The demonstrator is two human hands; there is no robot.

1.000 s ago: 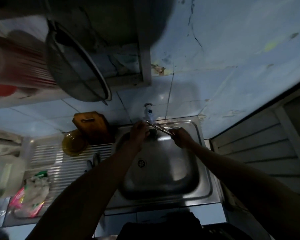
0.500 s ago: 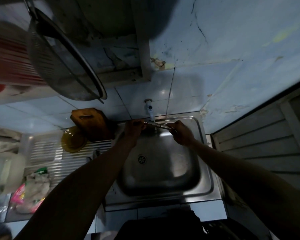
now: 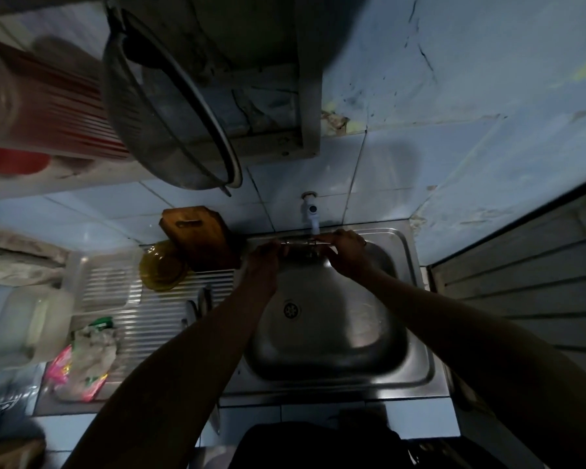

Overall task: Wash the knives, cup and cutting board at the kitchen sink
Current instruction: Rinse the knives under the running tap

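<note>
Dim kitchen, blue tiled wall (image 3: 403, 170), steel sink (image 3: 416, 360) with a ribbed drainboard (image 3: 156, 316). Both hands hold a knife (image 3: 301, 243) level under the tap (image 3: 311, 214): left hand (image 3: 264, 262) and right hand (image 3: 349, 252) fingers curled on its ends. Cutting board (image 3: 197, 235) leans against the wall beside a yellow bowl (image 3: 161, 265).

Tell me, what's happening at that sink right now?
A person is washing up. Both hands hold a knife level under the tap at the back of the steel sink: the left hand grips one end, the right hand the other. A wooden cutting board leans against the tiled wall beside the basin, with a yellow bowl in front of it on the drainer. The light is too dim to tell whether water is running.
</note>
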